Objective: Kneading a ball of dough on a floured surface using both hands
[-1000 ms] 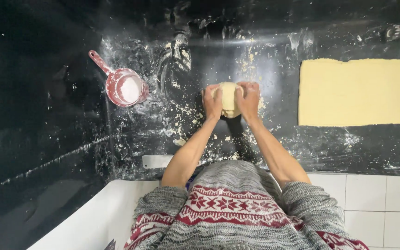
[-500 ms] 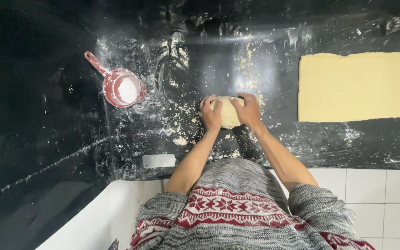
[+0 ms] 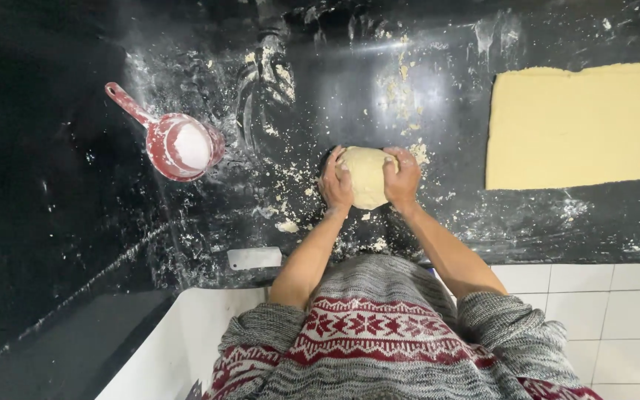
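Observation:
A pale yellow ball of dough [image 3: 365, 172] sits on the black floured worktop [image 3: 75, 244]. My left hand [image 3: 335, 184] grips its left side and my right hand [image 3: 403, 178] grips its right side, both with fingers curled around it. Crumbs of dough and streaks of flour lie all around the ball. My grey and red patterned sweater fills the bottom of the view, sleeves pushed up.
A red speckled saucepan [image 3: 178, 142] holding white flour stands at the left, handle pointing up-left. A flat rolled sheet of yellow dough [image 3: 579, 126] lies at the right. A white scraper [image 3: 254, 258] rests near the worktop's front edge. White tiles [image 3: 594, 296] are below.
Both hands have drawn the dough ball a little toward my body and it now looks rounder and more lifted between my palms.

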